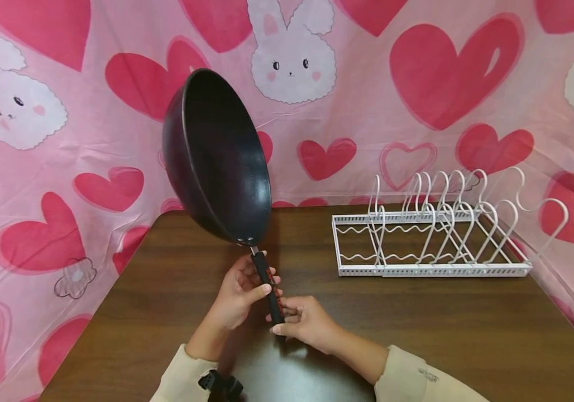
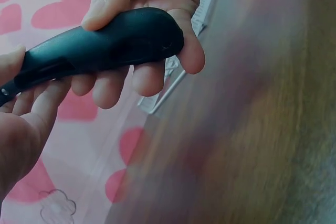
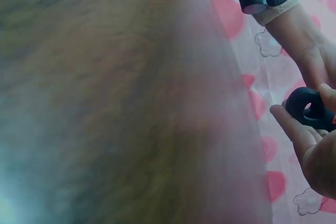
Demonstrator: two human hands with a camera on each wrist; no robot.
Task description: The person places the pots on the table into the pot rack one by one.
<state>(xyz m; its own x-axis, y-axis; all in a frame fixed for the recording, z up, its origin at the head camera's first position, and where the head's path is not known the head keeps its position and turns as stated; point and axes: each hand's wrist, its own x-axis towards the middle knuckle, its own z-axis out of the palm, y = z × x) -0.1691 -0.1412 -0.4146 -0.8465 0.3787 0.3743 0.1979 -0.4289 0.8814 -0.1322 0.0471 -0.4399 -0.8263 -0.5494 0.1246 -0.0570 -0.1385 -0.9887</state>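
A black wok (image 1: 226,151) is held up over the table, tilted on its side with its dark inside facing right. My left hand (image 1: 240,293) grips the upper part of its black handle (image 1: 268,287), thumb across the front. Lower down, my right hand (image 1: 312,324) pinches the handle's end between thumb and fingers. In the left wrist view, the handle (image 2: 105,43) lies across the fingers of both hands. The right wrist view catches the handle's end, with its hanging hole (image 3: 302,103), at the right edge.
A white metal rack (image 1: 433,271) with several upright looped dividers stands on the right of the brown wooden table (image 1: 417,318). Pink cloth (image 1: 367,111) printed with hearts and rabbits hangs behind and at both sides. A black wrist strap (image 1: 220,385) sits on the left sleeve.
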